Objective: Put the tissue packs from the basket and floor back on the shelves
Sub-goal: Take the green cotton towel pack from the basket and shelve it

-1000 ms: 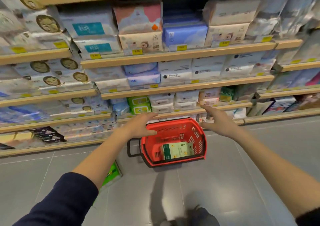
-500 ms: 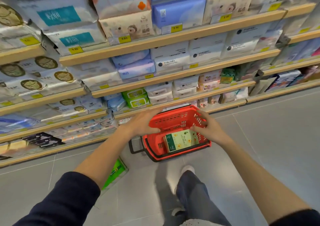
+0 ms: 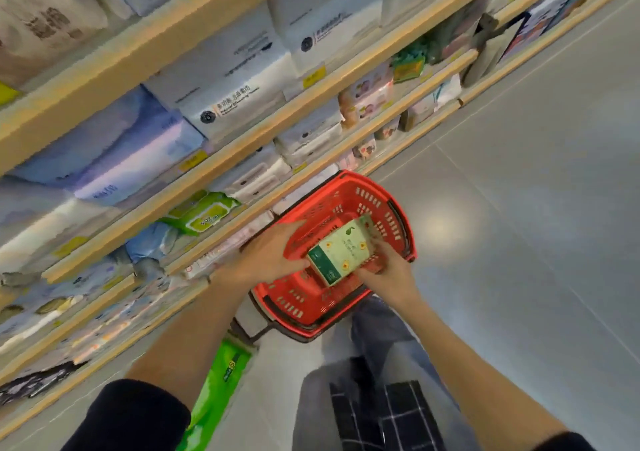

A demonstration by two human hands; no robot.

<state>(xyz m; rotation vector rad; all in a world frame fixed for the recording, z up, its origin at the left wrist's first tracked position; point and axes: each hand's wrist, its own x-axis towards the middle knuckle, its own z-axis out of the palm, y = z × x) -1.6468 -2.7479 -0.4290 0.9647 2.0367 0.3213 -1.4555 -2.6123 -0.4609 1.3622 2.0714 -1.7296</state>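
Observation:
A red plastic basket (image 3: 391,208) stands on the grey floor in front of the lowest shelf. Inside it is a pale green tissue pack (image 3: 341,253) with a dark green end and small flower marks. My right hand (image 3: 388,270) grips the pack's near right side. My left hand (image 3: 268,256) lies at the pack's left end, its fingers over the basket's left rim and touching the pack. A bright green tissue pack (image 3: 221,388) lies on the floor beside my left forearm, below the basket's black handle.
Wooden shelves (image 3: 242,149) full of white, blue and green tissue packs run diagonally across the left and top. My legs, in grey trousers (image 3: 381,364), stand just behind the basket. Open grey floor (image 3: 519,208) spreads to the right.
The view has dropped and tilted toward the basket. Both hands went from hovering over the rim down into the basket, and they now close on the pale green pack.

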